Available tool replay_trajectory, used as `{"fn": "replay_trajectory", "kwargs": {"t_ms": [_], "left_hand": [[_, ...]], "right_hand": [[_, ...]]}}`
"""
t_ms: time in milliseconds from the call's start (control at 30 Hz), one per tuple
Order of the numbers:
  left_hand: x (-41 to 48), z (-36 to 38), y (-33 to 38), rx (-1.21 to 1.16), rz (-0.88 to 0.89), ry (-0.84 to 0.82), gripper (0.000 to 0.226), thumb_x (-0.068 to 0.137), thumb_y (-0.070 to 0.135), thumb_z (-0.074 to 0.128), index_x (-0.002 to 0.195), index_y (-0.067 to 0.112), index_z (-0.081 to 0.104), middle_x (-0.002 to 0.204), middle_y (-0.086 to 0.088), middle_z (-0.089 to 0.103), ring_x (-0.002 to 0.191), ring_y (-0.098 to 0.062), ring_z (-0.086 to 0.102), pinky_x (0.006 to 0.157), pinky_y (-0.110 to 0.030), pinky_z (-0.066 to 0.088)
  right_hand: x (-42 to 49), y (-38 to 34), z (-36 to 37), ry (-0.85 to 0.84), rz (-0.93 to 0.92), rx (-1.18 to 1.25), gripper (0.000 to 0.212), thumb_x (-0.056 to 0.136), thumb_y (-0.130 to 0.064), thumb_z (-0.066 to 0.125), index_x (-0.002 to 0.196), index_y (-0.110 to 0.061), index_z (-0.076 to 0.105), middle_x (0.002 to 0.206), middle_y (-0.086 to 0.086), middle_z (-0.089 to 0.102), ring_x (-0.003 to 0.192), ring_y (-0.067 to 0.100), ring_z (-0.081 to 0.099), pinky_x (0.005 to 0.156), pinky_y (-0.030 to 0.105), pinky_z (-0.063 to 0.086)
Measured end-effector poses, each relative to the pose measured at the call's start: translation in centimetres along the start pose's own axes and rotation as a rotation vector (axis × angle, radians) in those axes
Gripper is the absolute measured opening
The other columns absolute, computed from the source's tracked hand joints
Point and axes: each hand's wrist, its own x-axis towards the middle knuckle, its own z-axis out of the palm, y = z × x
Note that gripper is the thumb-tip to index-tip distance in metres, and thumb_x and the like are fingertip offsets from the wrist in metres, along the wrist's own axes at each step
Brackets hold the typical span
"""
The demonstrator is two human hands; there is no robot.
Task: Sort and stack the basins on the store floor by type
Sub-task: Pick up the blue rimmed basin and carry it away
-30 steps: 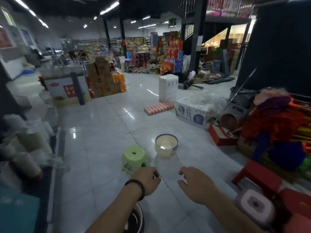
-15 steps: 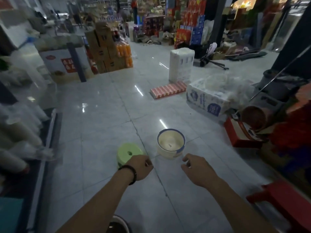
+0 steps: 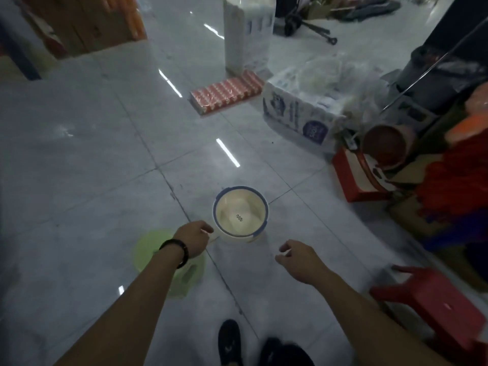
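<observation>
A cream basin with a blue rim [image 3: 240,213] stands upright on the grey tiled floor in the middle of the view. My left hand [image 3: 192,239], with a black band on its wrist, is at the basin's near left edge with its fingers curled; whether it touches the rim I cannot tell. My right hand [image 3: 298,258] hovers a little to the right and nearer, fingers loosely apart, holding nothing.
A light green stool [image 3: 158,249] sits under my left forearm. A red stool [image 3: 438,310] is at the lower right. Packs of tissue [image 3: 301,112], a red-wrapped pack [image 3: 227,95], a red box [image 3: 356,178] and piled goods crowd the right side. My shoes [image 3: 229,344] show at the bottom.
The view has tilted down and come closer to the basin. Both hands have reached forward, the left one up to the basin's rim.
</observation>
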Motion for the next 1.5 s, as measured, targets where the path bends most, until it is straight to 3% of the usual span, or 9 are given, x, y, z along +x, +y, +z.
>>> {"fn": "replay_trajectory", "kwargs": {"t_ms": [300,533,800,867,967,1100,1233,1367,1500], "left_hand": [[23.4,4.5,0.2,-0.207,-0.248,0.008,0.036,0.091,0.044,0.062,0.124,0.028,0.061,0.119,-0.002,0.067,0.105,-0.030,0.067,0.095,-0.050,0.058],[45.6,13.7,-5.0,-0.291,-0.444,-0.081,0.038,0.095,0.031,0.064,0.130,0.023,0.054,0.128,-0.013,0.061,0.106,-0.034,0.066,0.092,-0.050,0.060],[65.0,18.6,-14.5,-0.558,-0.482,0.006,0.049,0.093,0.049,0.072,0.125,0.012,0.067,0.123,-0.009,0.072,0.096,-0.024,0.066,0.088,-0.041,0.055],[67.8,19.3,-16.1,-0.674,-0.429,-0.060,0.035,0.099,0.047,0.064,0.113,0.018,0.074,0.108,-0.008,0.079,0.083,-0.022,0.074,0.076,-0.037,0.057],[71.1,19.8,-18.1,-0.816,-0.373,-0.160,0.051,0.098,0.051,0.061,0.131,0.013,0.071,0.121,-0.013,0.074,0.091,-0.028,0.076,0.081,-0.041,0.059],[73.6,19.7,-19.9,-0.928,-0.370,-0.296,0.070,0.091,0.069,0.054,0.138,0.018,0.067,0.129,-0.011,0.072,0.108,-0.032,0.071,0.096,-0.044,0.055],[74.4,19.7,-19.1,-0.958,-0.367,-0.298,0.056,0.095,0.064,0.052,0.116,0.020,0.079,0.117,-0.007,0.076,0.100,-0.028,0.073,0.091,-0.040,0.056],[73.4,19.7,-17.5,-0.873,-0.324,-0.334,0.049,0.096,0.059,0.052,0.109,0.022,0.081,0.107,-0.006,0.077,0.092,-0.027,0.073,0.086,-0.040,0.057],[70.4,18.8,-14.3,-0.843,-0.250,-0.381,0.067,0.067,0.068,0.077,0.117,0.023,0.080,0.117,-0.009,0.075,0.098,-0.027,0.073,0.090,-0.043,0.056]], "right_hand": [[24.9,4.6,2.9,-0.099,0.286,0.384,0.045,0.092,-0.047,0.075,0.124,-0.019,0.059,0.121,0.011,0.069,0.106,0.029,0.071,0.092,0.046,0.062],[42.5,10.9,10.4,-0.136,0.465,0.587,0.071,0.075,-0.048,0.087,0.133,-0.018,0.060,0.116,0.013,0.070,0.100,0.029,0.073,0.085,0.048,0.065],[57.1,17.7,21.0,-0.115,0.589,0.955,0.086,0.093,-0.049,0.078,0.163,-0.021,0.035,0.153,0.007,0.050,0.135,0.032,0.054,0.110,0.053,0.051],[59.4,19.4,23.7,-0.123,0.564,1.035,0.082,0.092,-0.053,0.078,0.161,-0.028,0.041,0.153,0.001,0.055,0.140,0.030,0.053,0.112,0.054,0.049],[61.5,21.3,26.6,-0.129,0.530,1.225,0.064,0.084,-0.046,0.080,0.141,-0.020,0.064,0.135,0.001,0.071,0.135,0.031,0.060,0.113,0.053,0.048],[62.1,23.0,28.5,-0.117,0.489,1.407,0.109,0.044,-0.055,0.101,0.140,-0.012,0.068,0.134,0.008,0.073,0.126,0.031,0.065,0.113,0.049,0.048],[61.9,23.4,28.9,-0.103,0.508,1.508,0.103,0.052,-0.053,0.098,0.142,-0.012,0.068,0.133,0.008,0.072,0.125,0.030,0.063,0.113,0.049,0.046],[61.8,22.3,26.5,-0.070,0.469,1.570,0.033,0.097,-0.041,0.061,0.113,-0.014,0.069,0.088,0.003,0.078,0.080,0.015,0.075,0.072,0.029,0.058],[59.1,21.8,20.6,-0.002,0.423,1.512,0.066,0.088,-0.052,0.070,0.142,-0.014,0.063,0.126,0.010,0.077,0.113,0.025,0.074,0.094,0.038,0.059]]}}
